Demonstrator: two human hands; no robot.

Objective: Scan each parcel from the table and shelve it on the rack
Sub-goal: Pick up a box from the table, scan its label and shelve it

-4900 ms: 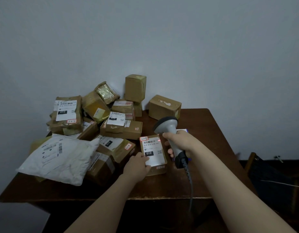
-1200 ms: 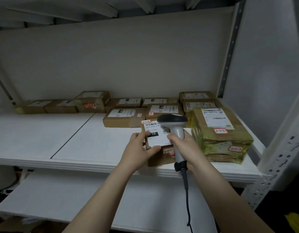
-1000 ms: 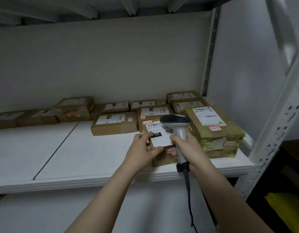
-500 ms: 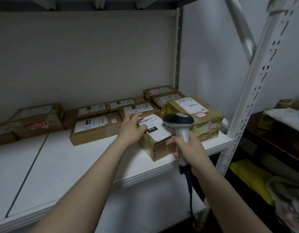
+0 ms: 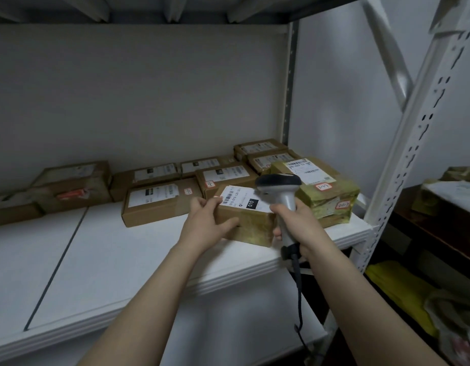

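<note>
left hand [image 5: 206, 225] gripping parcel [image 5: 245, 220] on shelf [image 5: 128, 260], right hand [image 5: 297, 220] holding scanner [image 5: 281, 191]

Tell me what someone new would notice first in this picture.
The left hand grips a brown parcel labelled 010 near the front edge of the white shelf, while the right hand holds a grey barcode scanner just right of it. Behind them, labelled cardboard boxes line the shelf's back.
</note>
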